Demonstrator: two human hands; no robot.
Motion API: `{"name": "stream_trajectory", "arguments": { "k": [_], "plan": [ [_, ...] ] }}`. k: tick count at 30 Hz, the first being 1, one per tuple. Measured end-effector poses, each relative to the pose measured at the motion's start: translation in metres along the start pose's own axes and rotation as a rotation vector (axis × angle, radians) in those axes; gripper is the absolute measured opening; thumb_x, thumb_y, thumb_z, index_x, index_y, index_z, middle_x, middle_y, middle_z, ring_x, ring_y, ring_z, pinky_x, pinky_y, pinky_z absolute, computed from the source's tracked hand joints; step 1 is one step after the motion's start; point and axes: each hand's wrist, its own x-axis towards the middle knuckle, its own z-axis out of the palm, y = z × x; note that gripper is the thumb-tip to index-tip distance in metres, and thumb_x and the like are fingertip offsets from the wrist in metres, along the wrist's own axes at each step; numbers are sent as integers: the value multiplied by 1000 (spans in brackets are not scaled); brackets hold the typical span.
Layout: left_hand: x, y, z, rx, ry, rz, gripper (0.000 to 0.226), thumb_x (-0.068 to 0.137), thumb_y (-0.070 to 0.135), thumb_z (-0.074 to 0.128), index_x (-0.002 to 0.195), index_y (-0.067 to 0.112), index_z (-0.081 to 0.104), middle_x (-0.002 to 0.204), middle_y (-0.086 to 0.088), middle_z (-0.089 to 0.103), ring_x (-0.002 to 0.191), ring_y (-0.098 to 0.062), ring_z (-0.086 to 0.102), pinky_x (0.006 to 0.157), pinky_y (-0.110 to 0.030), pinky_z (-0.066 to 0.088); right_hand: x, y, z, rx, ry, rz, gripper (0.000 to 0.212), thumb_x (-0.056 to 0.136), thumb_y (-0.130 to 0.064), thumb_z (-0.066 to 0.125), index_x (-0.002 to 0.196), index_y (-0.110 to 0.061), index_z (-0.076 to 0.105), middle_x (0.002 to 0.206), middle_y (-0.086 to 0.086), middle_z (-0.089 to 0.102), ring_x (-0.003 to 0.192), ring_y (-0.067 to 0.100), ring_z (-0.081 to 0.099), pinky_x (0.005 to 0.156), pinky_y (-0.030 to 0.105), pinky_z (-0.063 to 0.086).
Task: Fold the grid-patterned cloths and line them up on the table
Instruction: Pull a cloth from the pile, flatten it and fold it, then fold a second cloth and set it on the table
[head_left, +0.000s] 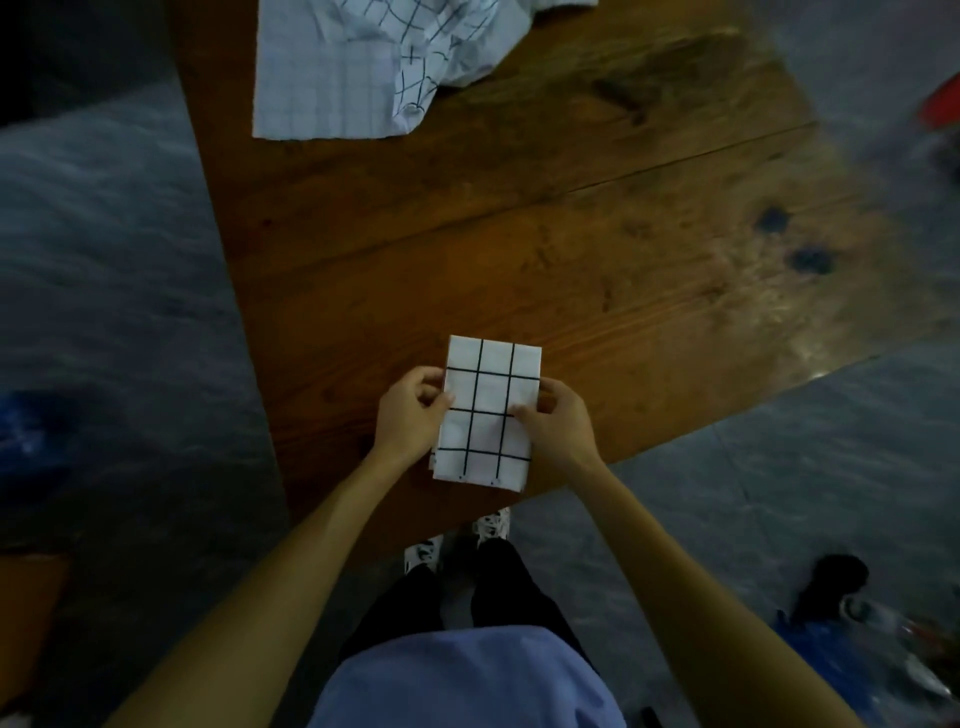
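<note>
The folded cloth (488, 410) is a neat white rectangle crossed by bold black grid lines, three squares across, with layered edges showing at its near end; it lies over the wooden table (571, 249) close to the table's near edge. The left hand (410, 410) pinches its left side and the right hand (553, 421) pinches its right side, thumbs on top. At the table's far edge lies a crumpled pile of unfolded cloths (363, 57), white with finer and bolder grids.
</note>
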Motion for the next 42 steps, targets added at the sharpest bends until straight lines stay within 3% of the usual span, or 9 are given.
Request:
{"name": "stream_trajectory", "arguments": {
  "k": [4, 9, 12, 16, 20, 26, 31, 36, 42],
  "plan": [
    [4, -6, 4, 32, 15, -72, 40, 92, 19, 59, 131, 17, 50, 107, -1, 66, 91, -15, 64, 79, -40, 57, 14, 2, -3, -161, -9, -9, 54, 90, -25, 66, 138, -14, 44, 127, 0, 59, 104, 15, 59, 76, 24, 49],
    [2, -7, 1, 35, 77, -140, 40, 92, 23, 60, 130, 19, 51, 107, 1, 66, 93, -17, 63, 87, -44, 54, 17, -5, -6, -280, 68, -80, 53, 91, -27, 63, 139, -18, 43, 129, 1, 54, 107, 15, 55, 81, 26, 48],
    [-3, 1, -7, 41, 102, -130, 38, 93, 24, 58, 130, 19, 51, 108, 1, 65, 95, -15, 62, 88, -39, 53, 16, -18, -7, -278, 49, -152, 47, 92, -22, 62, 136, -20, 47, 134, 1, 49, 109, 13, 51, 81, 22, 42],
    [-17, 19, -37, 77, 91, -60, 36, 96, 30, 51, 132, 21, 50, 120, 2, 60, 98, -4, 53, 75, -17, 44, 9, -50, 0, -301, -48, -306, 51, 95, -24, 60, 141, -20, 41, 144, 4, 41, 121, 19, 49, 85, 21, 40],
    [-29, 39, -94, 149, 182, 11, 37, 98, 39, 43, 131, 24, 50, 124, 4, 58, 95, 2, 50, 68, -10, 37, -3, -104, 20, -370, -154, -502, 47, 97, -32, 54, 141, -21, 41, 142, 2, 44, 122, 16, 48, 84, 20, 38],
    [-60, 48, -198, 250, 288, 118, 50, 97, 50, 28, 134, 24, 48, 135, 4, 54, 121, -9, 50, 99, -29, 40, -35, -189, 66, -504, -255, -773, 43, 100, -44, 41, 135, -20, 49, 138, 3, 49, 119, 15, 51, 87, 21, 36],
    [-91, 10, -283, 289, 447, 136, 56, 95, 55, 30, 136, 22, 48, 137, 3, 53, 125, -13, 49, 104, -33, 40, -77, -240, 134, -588, -229, -953, 46, 100, -47, 38, 135, -20, 49, 139, 1, 50, 123, 15, 50, 92, 22, 34],
    [-128, -41, -380, 308, 481, 159, 56, 94, 55, 35, 132, 18, 53, 133, -2, 57, 123, -19, 52, 104, -35, 40, -130, -283, 221, -581, -162, -1019, 42, 99, -43, 41, 135, -21, 49, 135, 1, 53, 121, 16, 51, 94, 24, 38],
    [-160, -81, -477, 315, 524, 175, 66, 90, 60, 32, 133, 14, 52, 134, -8, 56, 123, -25, 52, 105, -43, 39, -186, -328, 302, -628, -216, -1122, 44, 100, -43, 42, 138, -22, 45, 138, 2, 50, 122, 14, 49, 97, 27, 37]
  ]
}}
